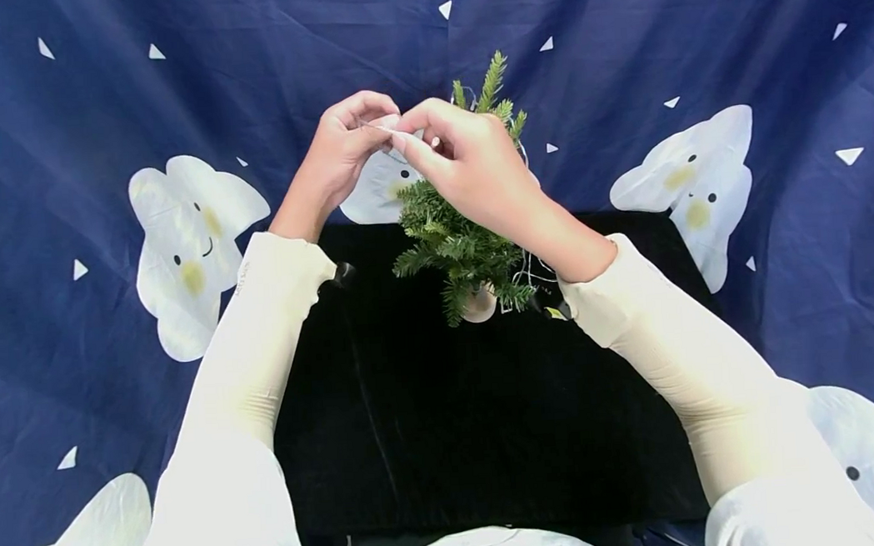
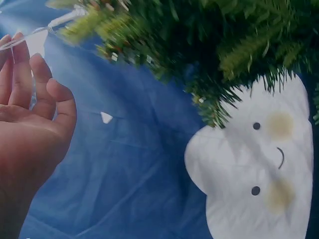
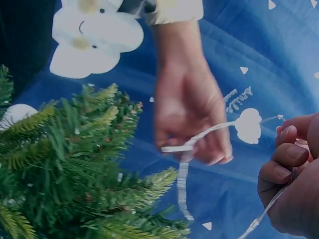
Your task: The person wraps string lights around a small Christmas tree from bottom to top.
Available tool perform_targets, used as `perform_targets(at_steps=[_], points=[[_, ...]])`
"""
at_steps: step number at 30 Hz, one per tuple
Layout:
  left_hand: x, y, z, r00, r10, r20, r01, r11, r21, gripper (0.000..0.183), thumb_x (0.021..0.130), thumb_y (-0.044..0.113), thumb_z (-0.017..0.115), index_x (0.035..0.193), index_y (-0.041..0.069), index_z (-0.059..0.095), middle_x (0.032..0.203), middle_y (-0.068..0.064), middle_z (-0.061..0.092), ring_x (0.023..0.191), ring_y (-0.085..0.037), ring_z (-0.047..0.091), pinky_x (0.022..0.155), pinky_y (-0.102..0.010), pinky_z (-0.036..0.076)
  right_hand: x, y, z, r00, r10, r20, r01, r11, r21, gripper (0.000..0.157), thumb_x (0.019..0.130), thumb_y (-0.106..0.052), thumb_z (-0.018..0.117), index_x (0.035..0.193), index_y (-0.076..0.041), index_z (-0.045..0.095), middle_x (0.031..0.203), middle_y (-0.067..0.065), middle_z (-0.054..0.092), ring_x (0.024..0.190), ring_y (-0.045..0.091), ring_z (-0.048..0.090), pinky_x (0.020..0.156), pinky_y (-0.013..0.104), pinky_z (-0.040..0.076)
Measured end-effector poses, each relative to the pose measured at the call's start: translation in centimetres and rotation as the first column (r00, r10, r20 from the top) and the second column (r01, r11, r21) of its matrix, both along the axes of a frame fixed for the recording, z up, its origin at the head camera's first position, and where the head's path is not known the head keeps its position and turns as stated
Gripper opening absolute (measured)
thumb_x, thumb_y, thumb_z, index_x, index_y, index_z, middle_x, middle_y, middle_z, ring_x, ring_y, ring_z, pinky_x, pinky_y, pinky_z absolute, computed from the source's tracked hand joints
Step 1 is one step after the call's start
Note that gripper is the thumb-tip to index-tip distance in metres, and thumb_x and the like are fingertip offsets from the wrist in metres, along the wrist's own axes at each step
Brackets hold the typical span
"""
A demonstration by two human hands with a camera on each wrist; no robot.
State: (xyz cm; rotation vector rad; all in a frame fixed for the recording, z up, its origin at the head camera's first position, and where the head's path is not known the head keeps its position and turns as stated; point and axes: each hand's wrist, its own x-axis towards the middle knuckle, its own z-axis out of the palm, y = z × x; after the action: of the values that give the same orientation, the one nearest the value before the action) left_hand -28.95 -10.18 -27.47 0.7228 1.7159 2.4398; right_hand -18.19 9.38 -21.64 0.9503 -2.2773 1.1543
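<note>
Blue fabric (image 1: 274, 57) hangs round the back and sides of where I'm standing, dotted with little white triangles (image 1: 849, 156) and goofy white clouds (image 1: 189, 225) with yellowish cheeks. Black surface (image 1: 507, 436) in the middle, kinda velvety looking.

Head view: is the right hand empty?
No, the right hand pinches a thin white string between thumb and fingers.

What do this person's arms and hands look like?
Both the left hand and right hand are bare, without gloves. The left sleeve and right sleeve are cream and close-fitting with wavy cuffs; looser white fabric covers the upper arms. A small black piece shows beside each cuff. Faint lettering marks the left sleeve.
</note>
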Motion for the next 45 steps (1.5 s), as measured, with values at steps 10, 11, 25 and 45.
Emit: perform_targets(at_steps=[10,11,25,45], points=[[2.2,-2.3,0.0,0.992,0.065,-0.104,-0.064,0.998,0.012,0.008,0.09,-0.004,0.069,0.096,0.001,0.071,0.085,-0.009,0.07,0.079,-0.02,0.065,0.072,-0.027,0.05,0.2,0.4,-1.8,0.999,0.027,0.021,-0.027,1.0,-0.003,0.015,0.1,-0.018,0.062,0.1,-0.005,0.069,0.074,0.003,0.058,0.062,0.012,0.05,0.065,0.024,0.04],[2.4,-2.6,-0.1,0.991,0.075,-0.108,-0.074,0.997,0.012,0.007,0.09,-0.004,0.069,0.095,0.001,0.071,0.085,-0.01,0.07,0.079,-0.02,0.065,0.073,-0.027,0.05,0.2,0.3,-2.0,0.999,0.028,0.015,-0.028,1.0,0.005,0.015,0.1,-0.018,0.063,0.1,-0.005,0.069,0.073,0.003,0.057,0.062,0.012,0.049,0.065,0.024,0.04],[6.9,-4.4,-1.7,0.967,0.134,-0.218,-0.182,0.959,-0.218,0.009,0.088,0.001,0.073,0.097,0.003,0.075,0.091,-0.004,0.073,0.086,-0.018,0.066,0.082,-0.027,0.052,0.9,-1.1,-5.8,1.0,0.019,-0.02,-0.015,0.986,0.165,0.014,0.101,-0.023,0.061,0.103,-0.012,0.07,0.074,-0.002,0.06,0.063,0.012,0.05,0.064,0.029,0.041],[9.5,-4.3,-4.4,0.92,0.163,-0.357,-0.32,0.839,-0.441,0.007,0.089,0.007,0.076,0.093,0.002,0.075,0.088,0.004,0.065,0.088,-0.014,0.056,0.082,-0.025,0.044,1.3,-0.3,-8.0,0.999,-0.026,0.042,0.018,0.984,0.178,0.013,0.1,-0.026,0.064,0.103,-0.016,0.072,0.071,-0.004,0.058,0.06,0.011,0.048,0.061,0.03,0.04]])
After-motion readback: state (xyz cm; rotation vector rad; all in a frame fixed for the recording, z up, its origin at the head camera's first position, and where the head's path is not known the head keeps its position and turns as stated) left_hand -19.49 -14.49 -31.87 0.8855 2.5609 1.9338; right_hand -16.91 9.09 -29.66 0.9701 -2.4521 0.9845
